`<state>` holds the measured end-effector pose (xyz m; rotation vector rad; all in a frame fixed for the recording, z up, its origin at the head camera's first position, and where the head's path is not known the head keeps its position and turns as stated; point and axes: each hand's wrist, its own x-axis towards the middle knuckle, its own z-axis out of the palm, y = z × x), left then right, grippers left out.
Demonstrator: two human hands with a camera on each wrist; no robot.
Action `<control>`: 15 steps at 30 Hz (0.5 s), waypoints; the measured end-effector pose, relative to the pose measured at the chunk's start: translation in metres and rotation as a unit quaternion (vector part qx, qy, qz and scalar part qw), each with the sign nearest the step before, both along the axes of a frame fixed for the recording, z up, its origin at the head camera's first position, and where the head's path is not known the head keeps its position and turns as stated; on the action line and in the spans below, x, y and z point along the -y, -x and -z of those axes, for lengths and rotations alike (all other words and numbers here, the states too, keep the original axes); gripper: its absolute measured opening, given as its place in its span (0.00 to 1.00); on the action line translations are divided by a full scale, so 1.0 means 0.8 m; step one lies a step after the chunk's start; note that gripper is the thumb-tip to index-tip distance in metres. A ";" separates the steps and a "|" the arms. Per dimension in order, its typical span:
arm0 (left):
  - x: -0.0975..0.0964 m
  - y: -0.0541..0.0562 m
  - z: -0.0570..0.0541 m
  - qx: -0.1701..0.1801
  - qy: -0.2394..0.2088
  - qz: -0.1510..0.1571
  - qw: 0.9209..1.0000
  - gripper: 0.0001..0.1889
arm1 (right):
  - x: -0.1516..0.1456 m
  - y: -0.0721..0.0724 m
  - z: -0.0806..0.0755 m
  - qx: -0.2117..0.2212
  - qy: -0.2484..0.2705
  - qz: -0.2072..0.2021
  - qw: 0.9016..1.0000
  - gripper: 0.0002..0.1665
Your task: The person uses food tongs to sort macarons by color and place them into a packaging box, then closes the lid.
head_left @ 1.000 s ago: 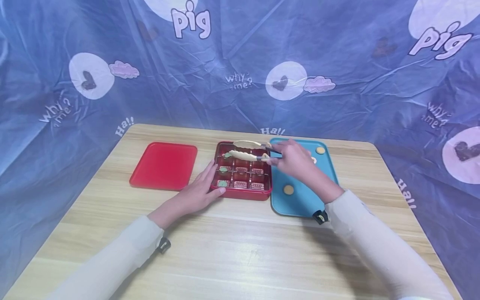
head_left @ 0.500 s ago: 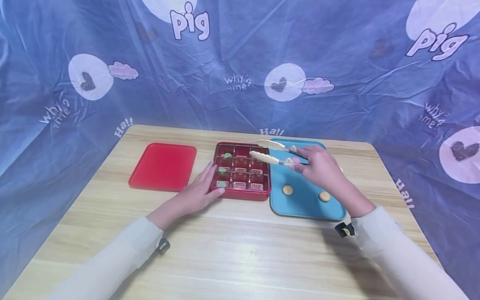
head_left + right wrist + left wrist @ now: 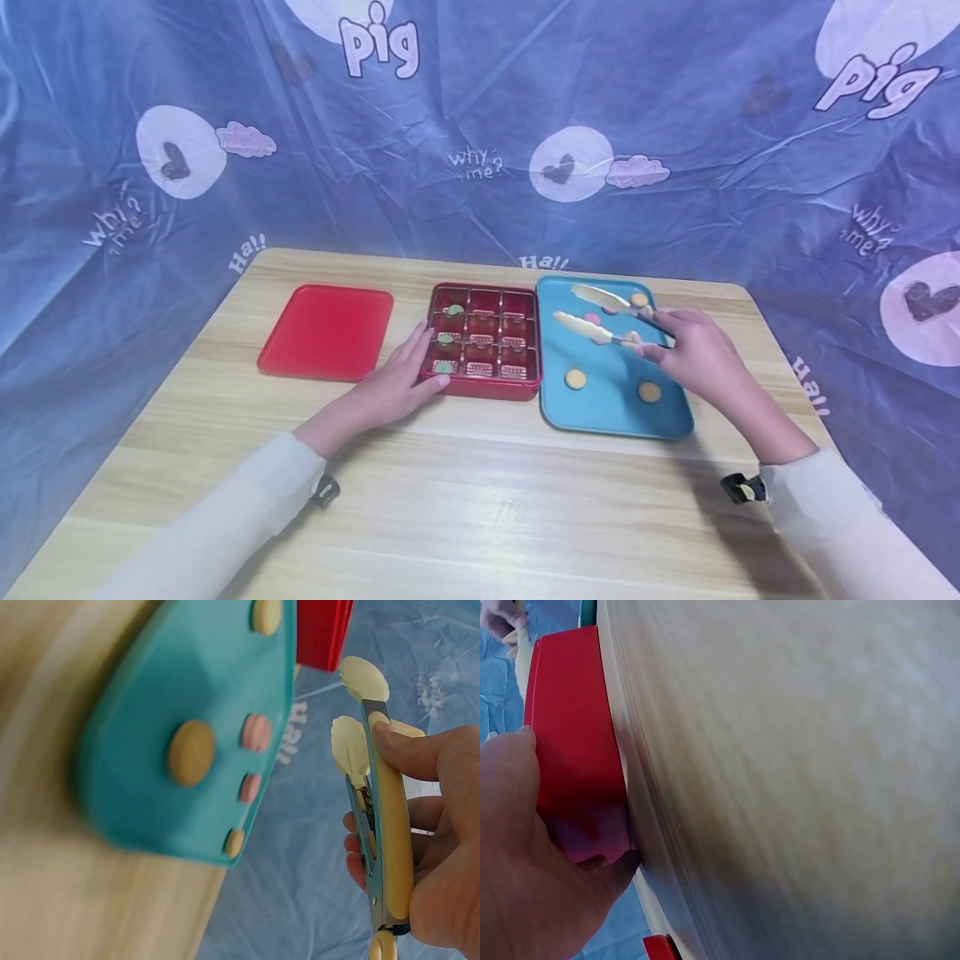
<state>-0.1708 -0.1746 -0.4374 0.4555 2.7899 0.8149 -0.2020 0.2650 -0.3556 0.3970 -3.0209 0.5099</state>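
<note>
My left hand (image 3: 393,387) rests against the red box (image 3: 487,389), with straight fingers along its left side and the thumb at its front corner. Clear dividers split the box into several compartments. Green pieces (image 3: 444,367) lie in the left column. In my right hand (image 3: 701,350) I hold a pair of cream-tipped tongs (image 3: 581,324) over the blue tray (image 3: 600,421). In the right wrist view, the thumb presses one yellow handle of the tongs (image 3: 394,832), and their tips stand apart with nothing between them.
Round tan cookies (image 3: 575,379) and pink macaron-like pieces (image 3: 256,733) lie on the blue tray, right beside the box. A flat red lid (image 3: 330,333) lies to the left on the wooden table (image 3: 465,508). A blue printed cloth (image 3: 480,100) hangs behind.
My right hand has moved the tongs rightward from above the red box to above the blue tray, uncovering the box's back compartments. My left hand stays at the box.
</note>
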 end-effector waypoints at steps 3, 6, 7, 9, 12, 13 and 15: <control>0.000 0.000 -0.002 0.000 -0.003 -0.001 1.000 0.51 | -0.015 -0.005 0.006 0.003 -0.008 0.004 1.000 0.41; 0.000 -0.001 -0.003 0.002 -0.008 -0.004 1.000 0.51 | -0.029 -0.010 0.012 0.005 -0.009 0.008 1.000 0.42; 0.000 -0.001 -0.003 0.003 -0.009 -0.005 1.000 0.51 | -0.033 -0.012 0.014 0.004 -0.009 0.009 1.000 0.42; 0.000 -0.001 -0.003 0.003 -0.008 -0.005 1.000 0.51 | -0.040 -0.016 0.018 0.001 -0.008 0.012 1.000 0.42; -0.001 0.000 -0.001 0.003 -0.006 -0.004 1.000 0.51 | -0.048 -0.022 0.026 -0.009 -0.009 0.015 1.000 0.41; -0.001 0.000 0.000 0.002 -0.006 -0.004 1.000 0.51 | -0.050 -0.024 0.028 -0.014 -0.010 0.016 1.000 0.40; 0.000 0.000 0.000 0.002 -0.006 -0.003 1.000 0.51 | -0.055 -0.027 0.033 -0.021 -0.010 0.016 1.000 0.39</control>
